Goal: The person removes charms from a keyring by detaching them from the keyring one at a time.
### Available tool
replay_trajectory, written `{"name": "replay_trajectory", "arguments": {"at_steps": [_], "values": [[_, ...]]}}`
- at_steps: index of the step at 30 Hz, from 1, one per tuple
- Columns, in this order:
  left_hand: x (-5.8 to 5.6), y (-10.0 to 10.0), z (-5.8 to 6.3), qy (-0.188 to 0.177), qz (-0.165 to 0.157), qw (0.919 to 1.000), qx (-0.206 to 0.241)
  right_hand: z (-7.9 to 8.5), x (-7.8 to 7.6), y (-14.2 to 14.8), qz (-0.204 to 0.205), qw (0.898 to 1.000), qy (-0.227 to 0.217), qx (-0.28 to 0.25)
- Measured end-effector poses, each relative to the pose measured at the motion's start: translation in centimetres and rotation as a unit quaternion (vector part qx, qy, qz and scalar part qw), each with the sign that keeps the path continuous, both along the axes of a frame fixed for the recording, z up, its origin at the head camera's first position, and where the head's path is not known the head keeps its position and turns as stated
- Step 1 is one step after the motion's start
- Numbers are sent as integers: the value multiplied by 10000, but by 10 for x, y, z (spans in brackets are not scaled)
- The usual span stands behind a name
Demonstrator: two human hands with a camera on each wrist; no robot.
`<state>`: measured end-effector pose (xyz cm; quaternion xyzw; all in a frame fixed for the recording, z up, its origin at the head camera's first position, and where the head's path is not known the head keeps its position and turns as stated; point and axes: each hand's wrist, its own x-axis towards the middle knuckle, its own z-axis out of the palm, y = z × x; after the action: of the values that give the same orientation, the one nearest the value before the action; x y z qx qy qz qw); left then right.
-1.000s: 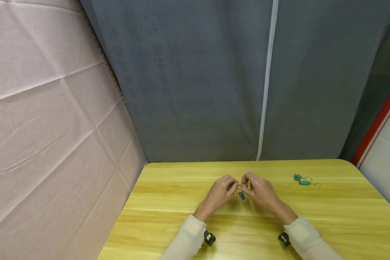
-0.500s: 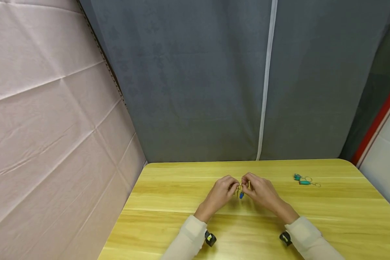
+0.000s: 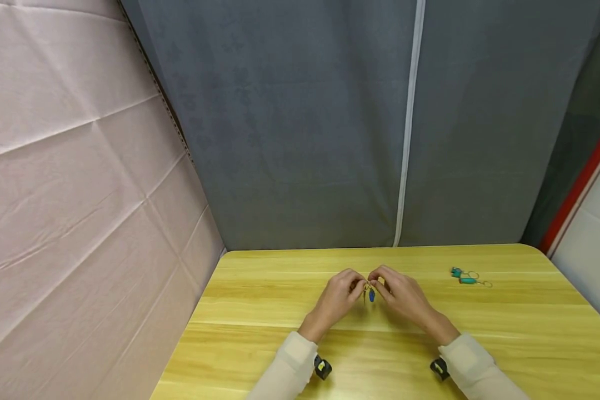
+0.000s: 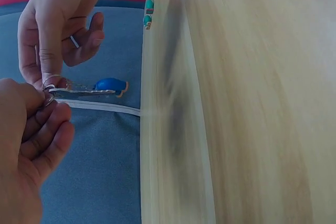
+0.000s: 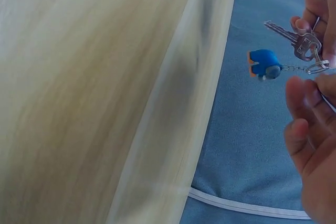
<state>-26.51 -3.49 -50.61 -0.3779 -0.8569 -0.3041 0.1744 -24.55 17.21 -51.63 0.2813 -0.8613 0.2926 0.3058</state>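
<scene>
Over the table, both hands meet at a metal key ring (image 5: 317,67). My left hand (image 3: 336,294) pinches it between thumb and fingertips. From the other side my right hand (image 3: 402,294) pinches at the same ring with thumb and forefinger. A silver key (image 5: 303,45) is at the ring, beside the left hand's fingers in the right wrist view. A small blue figure (image 5: 266,63) with orange feet dangles by a short chain. In the left wrist view, key and blue figure (image 4: 110,84) overlap. Fingertips hide part of the ring.
Two green keychain charms, one upper (image 3: 456,272) and one lower (image 3: 468,280), lie with their rings at the table's back right. The wooden table (image 3: 260,355) ends at a grey curtain (image 3: 290,139). A pale pink cloth (image 3: 90,222) hangs on the left.
Both hands stay almost in place over the table. The blue figure has swung and turned below the fingers. My right hand's fingertips have shifted slightly left, closer to the left hand's.
</scene>
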Motion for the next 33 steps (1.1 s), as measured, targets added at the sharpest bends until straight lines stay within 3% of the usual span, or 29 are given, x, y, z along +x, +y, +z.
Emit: {"name": "replay_trajectory", "arguments": {"at_steps": [5, 15, 24, 33], "values": [[-1, -1, 0, 13, 128, 9998, 155, 1, 2, -3, -70, 9990, -362, -236], [0, 1, -1, -78, 145, 9994, 300, 0, 4, -10, -386, 9978, -509, -189], [1, 3, 0, 127, 222, 9995, 179, 2, 7, -13, -463, 9961, -742, -117], [1, 2, -1, 301, 270, 9990, 184, 1, 6, -15, -368, 9978, -520, -198]]}}
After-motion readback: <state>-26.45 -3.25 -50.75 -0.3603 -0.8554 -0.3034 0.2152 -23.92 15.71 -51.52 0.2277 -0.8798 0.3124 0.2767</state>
